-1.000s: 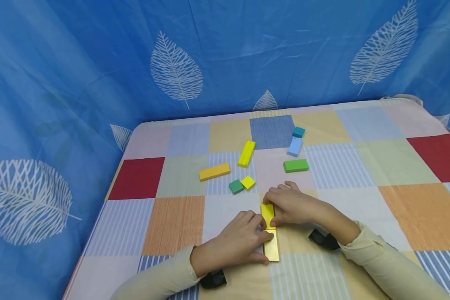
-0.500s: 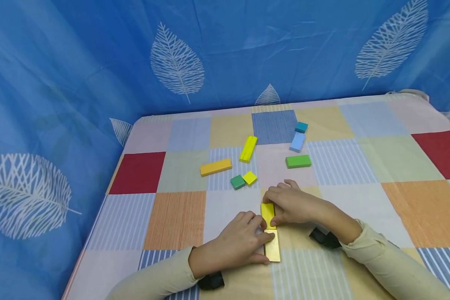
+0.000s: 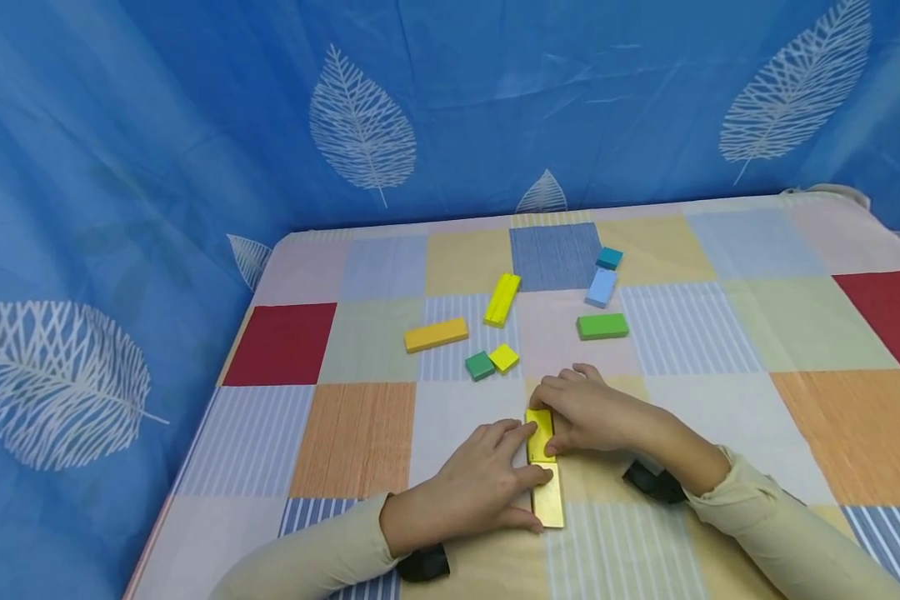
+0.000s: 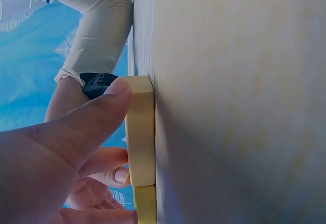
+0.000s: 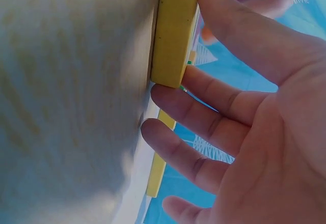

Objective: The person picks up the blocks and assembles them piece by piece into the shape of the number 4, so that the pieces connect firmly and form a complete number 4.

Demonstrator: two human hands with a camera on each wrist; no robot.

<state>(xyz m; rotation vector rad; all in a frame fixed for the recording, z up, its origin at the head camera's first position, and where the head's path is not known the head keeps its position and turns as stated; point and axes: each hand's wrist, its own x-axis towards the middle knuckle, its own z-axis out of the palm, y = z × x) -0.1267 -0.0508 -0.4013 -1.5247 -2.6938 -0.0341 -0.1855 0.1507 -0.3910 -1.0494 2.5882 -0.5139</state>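
Note:
Two flat blocks lie end to end on the cloth: a gold block [image 3: 549,505] nearer me and a yellow block [image 3: 541,435] beyond it. My left hand [image 3: 472,485] spreads over them from the left. Its thumb rests at the gold block's near corner, one finger lies on that block's top, and another reaches the yellow block. My right hand [image 3: 598,414] holds the yellow block from the right, thumb near the joint. In the right wrist view its fingers [image 5: 204,114] bend to the yellow block's [image 5: 175,30] far end, with the lower ones apart from it.
Farther back lie an orange block [image 3: 437,335], a long yellow block [image 3: 502,300], a small green block [image 3: 480,367], a small yellow block [image 3: 504,358], a bright green block [image 3: 602,327], a light blue block [image 3: 602,287] and a teal block [image 3: 610,257]. A blue leaf-print curtain [image 3: 465,108] hangs behind.
One finger of my left hand has straightened from the yellow block's side onto its top. The two blocks keep their place, and my right hand stays put. The head view shifts slightly.

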